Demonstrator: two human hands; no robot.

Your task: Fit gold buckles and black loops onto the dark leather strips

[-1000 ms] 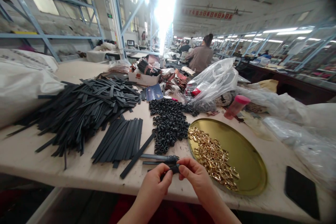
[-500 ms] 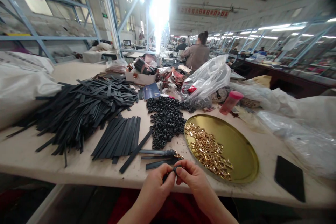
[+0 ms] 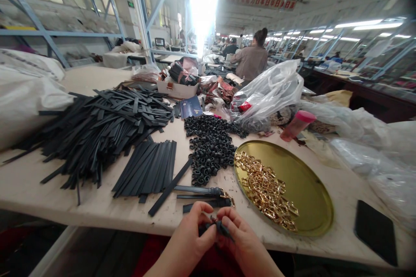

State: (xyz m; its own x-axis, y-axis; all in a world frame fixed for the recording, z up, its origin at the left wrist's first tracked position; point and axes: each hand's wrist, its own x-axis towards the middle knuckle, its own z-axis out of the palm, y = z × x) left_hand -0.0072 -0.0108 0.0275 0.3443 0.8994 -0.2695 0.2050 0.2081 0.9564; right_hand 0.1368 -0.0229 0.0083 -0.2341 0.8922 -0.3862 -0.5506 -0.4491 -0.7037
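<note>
Red-lettered banner: 日 repeats, rest blurred. Blue printed card unreadable. My left hand and right hand pinch a narrow black strap at pale table front edge; it runs crosswise, right end angled down.

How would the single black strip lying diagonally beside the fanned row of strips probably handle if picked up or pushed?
The loose black strip is probably light, being thin and narrow. It may flex when lifted yet roughly keep its line, since it lies straight. Lying flat, it seems likelier to slide than roll.
</note>
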